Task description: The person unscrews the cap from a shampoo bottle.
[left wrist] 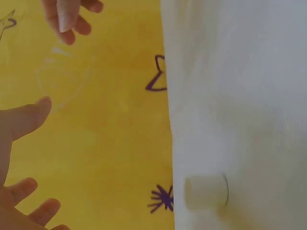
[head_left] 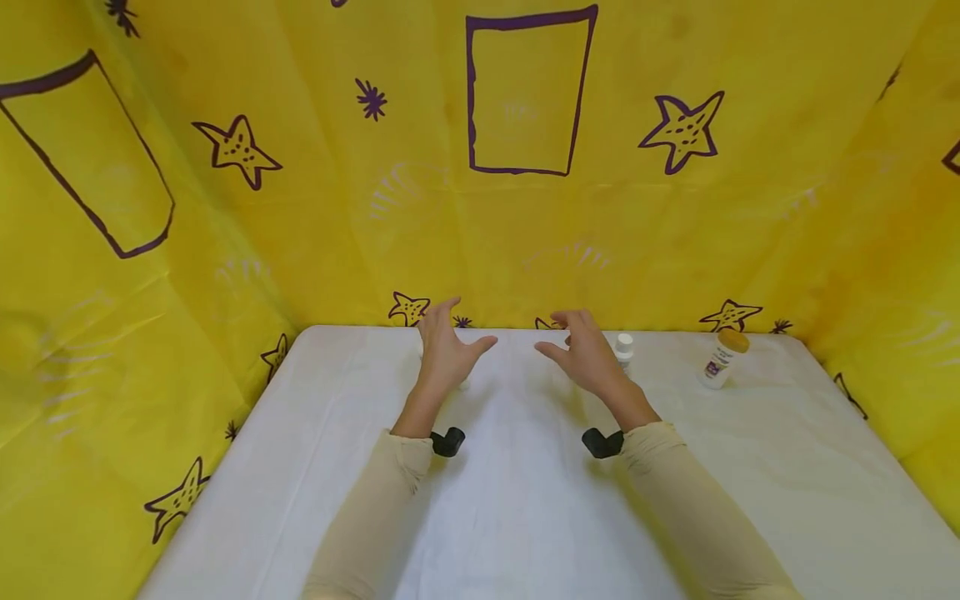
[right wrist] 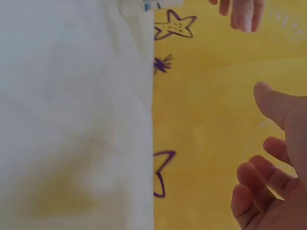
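I'm watching the left hand (head_left: 444, 354) and right hand (head_left: 588, 357) hovering over the white bench (head_left: 510, 500), fingers released. White bottle (head_left: 624, 352) is standing near the right, round cylinder (left wrist: 207, 191) near the left, yellow-lidded jar (head_left: 722, 360) farther right; opaque walls are hiding contents.

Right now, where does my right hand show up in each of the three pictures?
Head: right hand, right of centre.
Left wrist: right hand at top left, cut off.
Right wrist: right hand at lower right, cut off.
Shared landmark: far edge of the table, vertical in both wrist views.
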